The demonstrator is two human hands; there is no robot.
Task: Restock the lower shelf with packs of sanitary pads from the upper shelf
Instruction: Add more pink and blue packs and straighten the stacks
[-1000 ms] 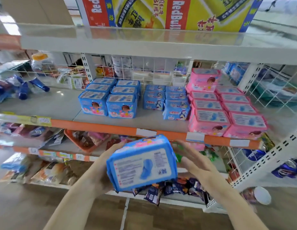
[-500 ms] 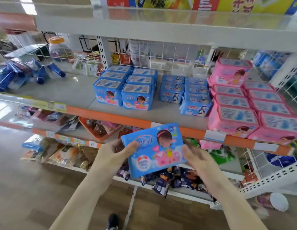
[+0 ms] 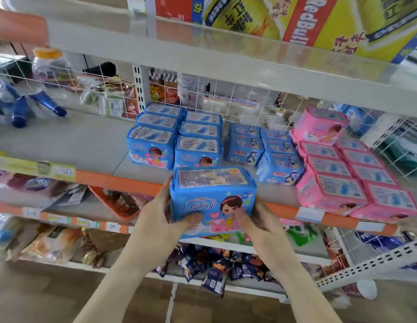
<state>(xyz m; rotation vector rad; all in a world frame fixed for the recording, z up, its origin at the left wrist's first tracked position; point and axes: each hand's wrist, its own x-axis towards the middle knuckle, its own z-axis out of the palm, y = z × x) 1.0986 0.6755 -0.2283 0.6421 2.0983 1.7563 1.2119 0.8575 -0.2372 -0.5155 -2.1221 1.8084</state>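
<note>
The blue pack of sanitary pads (image 3: 213, 201) is held upright at the front lip of the shelf (image 3: 91, 145), its printed face toward the camera and its long axis running left to right, parallel to the orange shelf edge (image 3: 123, 181). It sits directly in front of the right-hand column of matching blue packs (image 3: 198, 150), so the open spot appears to lie straight ahead, just behind the edge strip. The left hand (image 3: 165, 213) grips the pack's left end, thumb curled across the front face; the right hand (image 3: 258, 217) grips the right end the same way, its fingers (image 3: 243, 216) pressed on the front. Both hands are equally near, one at each end, so the likely push is forward and slightly down, keeping the pack square to the row. To the right stand darker blue packs (image 3: 261, 148) and then pink packs (image 3: 342, 173); whether the held pack's base already touches the shelf cannot be told.
</note>
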